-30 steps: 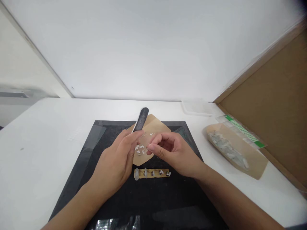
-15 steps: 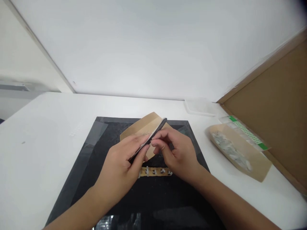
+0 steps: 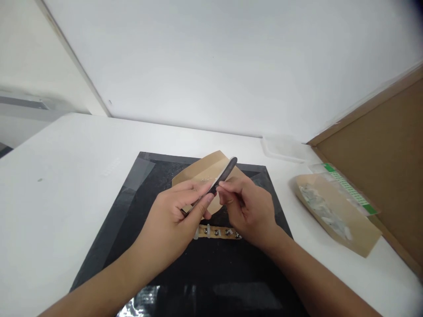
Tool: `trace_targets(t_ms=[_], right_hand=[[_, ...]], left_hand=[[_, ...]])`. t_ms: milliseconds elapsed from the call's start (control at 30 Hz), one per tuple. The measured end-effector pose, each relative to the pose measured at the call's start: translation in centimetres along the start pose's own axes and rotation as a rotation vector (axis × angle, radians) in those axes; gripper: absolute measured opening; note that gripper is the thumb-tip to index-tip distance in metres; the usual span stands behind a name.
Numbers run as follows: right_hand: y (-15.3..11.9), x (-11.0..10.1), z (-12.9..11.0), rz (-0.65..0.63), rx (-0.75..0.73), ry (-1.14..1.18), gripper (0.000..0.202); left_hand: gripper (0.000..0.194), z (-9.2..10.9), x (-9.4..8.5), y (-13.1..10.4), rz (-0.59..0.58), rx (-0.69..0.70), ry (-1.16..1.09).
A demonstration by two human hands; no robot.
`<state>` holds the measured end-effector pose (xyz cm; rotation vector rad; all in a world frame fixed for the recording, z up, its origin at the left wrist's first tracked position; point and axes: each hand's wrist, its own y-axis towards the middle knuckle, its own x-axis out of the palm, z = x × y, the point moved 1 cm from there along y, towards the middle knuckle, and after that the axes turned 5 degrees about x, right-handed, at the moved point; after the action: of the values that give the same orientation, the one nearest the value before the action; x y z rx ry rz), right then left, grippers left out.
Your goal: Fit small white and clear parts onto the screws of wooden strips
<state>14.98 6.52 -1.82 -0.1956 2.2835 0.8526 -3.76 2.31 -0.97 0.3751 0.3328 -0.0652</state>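
Observation:
A slim dark strip with a pale edge (image 3: pixel 228 169) slants up to the right between my hands. My left hand (image 3: pixel 172 215) pinches its lower part between thumb and fingers. My right hand (image 3: pixel 249 207) is closed in a pinch at the strip's near side; whatever its fingertips hold is too small to make out. Behind the hands, a brown paper tray (image 3: pixel 194 171) with small pale bits lies on the black mat (image 3: pixel 211 273). Below the hands lies a tan strip (image 3: pixel 221 232) with several shiny metal pieces and pale tabs, partly hidden by my right hand.
At the right, another brown paper tray (image 3: pixel 358 229) holds many small clear packets. A clear card with a green grid (image 3: pixel 350 189) leans over its far edge. A translucent shallow tray (image 3: pixel 284 148) sits at the back, near the wall. A brown board (image 3: pixel 380 136) stands on the right.
The view has shifted and tilted slightly. The dark strip is turned so that more of its dark face shows, and my right fingertips now press close against it.

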Motion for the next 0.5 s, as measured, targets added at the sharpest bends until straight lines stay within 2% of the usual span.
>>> trace_targets(t_ms=[133, 267, 333, 500], right_hand=[[0.43, -0.21, -0.11, 0.057, -0.025, -0.169, 0.010], [0.57, 0.08, -0.19, -0.050, -0.149, -0.212, 0.016], [0.58, 0.29, -0.13, -0.057, -0.207, -0.223, 0.019], [0.88, 0.64, 0.25, 0.058, -0.124, -0.194, 0.016]], left_hand=[[0.025, 0.10, -0.04, -0.22, 0.008, 0.038, 0.042], [0.024, 0.15, -0.09, -0.14, 0.056, 0.123, 0.095], [0.023, 0.20, -0.17, 0.02, 0.065, 0.148, 0.110], [0.031, 0.64, -0.49, 0.37, 0.037, 0.123, 0.145]])
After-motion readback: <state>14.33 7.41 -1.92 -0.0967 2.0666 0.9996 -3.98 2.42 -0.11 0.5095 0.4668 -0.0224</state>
